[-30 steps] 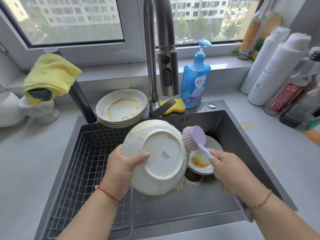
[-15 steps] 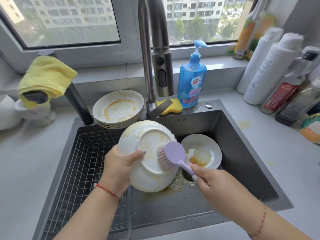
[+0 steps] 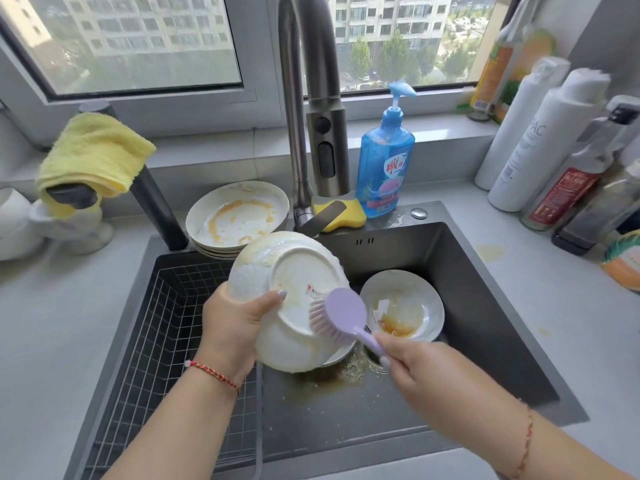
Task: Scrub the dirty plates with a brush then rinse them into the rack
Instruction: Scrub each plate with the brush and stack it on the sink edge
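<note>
- Step in hand: scrubbing. Left hand (image 3: 239, 327) grips the round white ceramic plate (image 3: 294, 299) by its left rim, thumb on the underside, tilted w/ its back toward the camera, over the middle of the dark steel sink (image 3: 485, 306).
- Right hand (image 3: 419, 372) is wrapped round the handle of the lilac plastic dish brush (image 3: 343, 317); bristles touch the plate's back at the foot ring, right of centre.
- The plate's back has foam and brownish smears, so scrub looks part done; front side can't be seen.
- Next, I'd judge: work the brush round the rest of the back, flip if needed, then rinse under the tall steel tap (image 3: 308, 98), which isn't running, so a hand must free up to turn it on.
- After rinse it goes left into the black wire rack basket (image 3: 166, 341), which holds no plates.
- Still to do: a sauce-stained white plate (image 3: 401, 306) on the sink floor at right, plus a stack of dirty white plates (image 3: 237, 216) on the far left rim.
- Edges/room: held plate's top edge sits just beside the stack, its lower edge near the plate in the sink; knocks are possible when turning it.
- The tap spout hangs close above at the far side; a blue soap bottle (image 3: 386, 161) and yellow sponge (image 3: 343, 213) stand just beside its base.
- Open room is nearer, over the murky sink floor, and leftward over the rack.
</note>
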### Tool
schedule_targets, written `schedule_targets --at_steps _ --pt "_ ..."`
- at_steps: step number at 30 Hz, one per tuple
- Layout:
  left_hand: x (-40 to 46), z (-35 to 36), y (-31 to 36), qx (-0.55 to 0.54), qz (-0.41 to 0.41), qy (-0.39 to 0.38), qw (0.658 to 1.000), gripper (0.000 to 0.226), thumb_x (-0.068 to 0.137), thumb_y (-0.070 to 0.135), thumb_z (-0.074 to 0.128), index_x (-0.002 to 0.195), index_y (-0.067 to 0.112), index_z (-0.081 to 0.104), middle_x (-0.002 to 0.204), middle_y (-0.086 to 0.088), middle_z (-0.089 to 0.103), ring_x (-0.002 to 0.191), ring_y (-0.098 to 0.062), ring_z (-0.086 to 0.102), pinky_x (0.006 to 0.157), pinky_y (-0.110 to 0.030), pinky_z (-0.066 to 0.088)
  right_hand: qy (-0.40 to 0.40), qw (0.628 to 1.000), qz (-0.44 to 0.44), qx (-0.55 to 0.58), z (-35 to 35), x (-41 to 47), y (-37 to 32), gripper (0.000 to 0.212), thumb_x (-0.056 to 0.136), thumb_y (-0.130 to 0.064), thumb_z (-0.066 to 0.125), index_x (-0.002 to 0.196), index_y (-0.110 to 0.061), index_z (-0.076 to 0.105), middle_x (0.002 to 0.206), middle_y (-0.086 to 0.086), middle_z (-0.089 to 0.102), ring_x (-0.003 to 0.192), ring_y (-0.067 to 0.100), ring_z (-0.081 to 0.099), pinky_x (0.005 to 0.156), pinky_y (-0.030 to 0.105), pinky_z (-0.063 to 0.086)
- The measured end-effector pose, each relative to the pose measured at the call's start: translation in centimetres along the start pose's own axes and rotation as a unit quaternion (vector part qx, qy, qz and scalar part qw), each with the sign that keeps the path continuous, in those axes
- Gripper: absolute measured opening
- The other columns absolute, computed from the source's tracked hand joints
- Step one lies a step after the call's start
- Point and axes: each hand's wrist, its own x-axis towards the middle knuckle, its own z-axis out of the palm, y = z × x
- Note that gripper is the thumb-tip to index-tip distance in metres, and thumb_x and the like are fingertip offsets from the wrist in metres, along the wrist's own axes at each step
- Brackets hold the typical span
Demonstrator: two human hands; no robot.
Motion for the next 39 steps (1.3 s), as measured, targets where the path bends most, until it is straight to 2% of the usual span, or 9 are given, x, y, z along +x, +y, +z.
schedule_targets --at_steps 3,7,11,16,20,27,30,33,39 --pt "0.2 0.0 0.2 -0.008 0.006 0.003 1.0 0.063 0.051 0.007 0.083 0.111 0.002 0.065 0.104 -0.02 0.073 0.095 -0.039 0.071 0.084 -0.06 0.056 -0.022 0.999 -0.03 0.026 0.6 -0.6 -1.0 0.04 0.099 -0.034 0.036 0.132 -0.055 0.038 0.086 -0.001 0.067 0.064 0.01 0.055 0.051 0.018 0.032" --pt "0.2 -0.3 0.2 -0.001 0.011 -0.008 1.0 0.067 0.05 0.006 0.087 0.113 0.003 0.065 0.105 -0.018 0.073 0.096 -0.038 0.071 0.085 -0.062 0.055 0.005 1.0 0.013 -0.012 -0.4 0.7 0.5 0.039 0.101 -0.031 0.033 0.134 -0.05 0.04 0.059 -0.004 0.047 0.047 0.009 0.039 0.042 0.021 0.028" --pt "-0.1 0.1 0.1 0.013 0.001 -0.033 0.999 0.067 0.047 0.003 0.091 0.109 0.005 0.067 0.103 -0.016 0.075 0.095 -0.037 0.072 0.085 -0.061 0.055 0.046 0.999 0.014 -0.01 -1.5 3.1 0.6 0.033 0.101 -0.032 0.031 0.128 -0.044 0.046 0.062 -0.003 0.05 0.052 0.011 0.043 0.045 0.022 0.028" --pt "-0.3 0.7 0.2 0.006 -0.009 -0.057 0.998 0.067 0.049 0.007 0.088 0.113 0.002 0.066 0.104 -0.02 0.074 0.096 -0.041 0.071 0.084 -0.061 0.056 0.06 0.997 -0.04 0.004 -1.8 3.2 -1.0 0.044 0.101 -0.031 0.032 0.136 -0.058 0.032 0.07 0.002 0.06 0.053 0.012 0.044 0.048 0.024 0.033" --pt "-0.1 0.4 0.5 -0.003 -0.012 -0.074 0.997 0.058 0.058 -0.004 0.085 0.113 0.0 0.066 0.104 -0.021 0.073 0.097 -0.042 0.07 0.085 -0.057 0.056 0.024 0.997 -0.063 0.035 -1.5 1.9 -2.0 0.049 0.101 -0.031 0.033 0.136 -0.064 0.025 0.054 -0.002 0.041 0.045 0.014 0.034 0.047 0.022 0.033" --pt "-0.6 -0.2 0.1 -0.013 -0.019 -0.084 0.996 0.077 0.048 0.01 0.089 0.119 -0.001 0.062 0.108 -0.023 0.072 0.098 -0.043 0.07 0.083 -0.059 0.056 0.099 0.995 0.001 0.027 -2.7 3.8 -0.6 0.043 0.101 -0.031 0.037 0.141 -0.047 0.035 0.088 -0.009 0.067 0.073 0.008 0.06 0.063 0.022 0.044" --pt "-0.4 -0.9 0.2 -0.036 -0.034 -0.124 0.991 0.07 0.058 0.005 0.084 0.123 -0.001 0.06 0.114 -0.026 0.069 0.103 -0.045 0.067 0.085 -0.059 0.056 0.093 0.986 0.039 0.13 -3.8 4.5 0.5 0.039 0.1 -0.027 0.042 0.136 -0.041 0.048 0.051 -0.02 0.046 0.043 -0.002 0.046 0.041 0.011 0.035" --pt "-0.4 -1.3 0.3 -0.051 -0.047 -0.162 0.984 0.06 0.066 0.001 0.074 0.124 -0.003 0.06 0.117 -0.029 0.067 0.105 -0.047 0.066 0.085 -0.057 0.057 0.094 0.979 0.059 0.172 -4.1 5.3 1.2 0.038 0.099 -0.026 0.043 0.131 -0.045 0.052 0.038 -0.011 0.039 0.036 0.006 0.035 0.036 0.02 0.032" --pt "-0.1 -2.1 0.4 -0.145 -0.054 -0.169 0.973 0.058 0.075 0.003 0.066 0.132 0.0 0.057 0.123 -0.028 0.064 0.111 -0.044 0.064 0.079 -0.049 0.059 0.063 0.987 0.048 0.138 -3.2 2.8 2.1 0.035 0.099 -0.031 0.042 0.125 -0.052 0.053 0.073 -0.002 0.066 0.048 0.008 0.049 0.048 0.023 0.042"
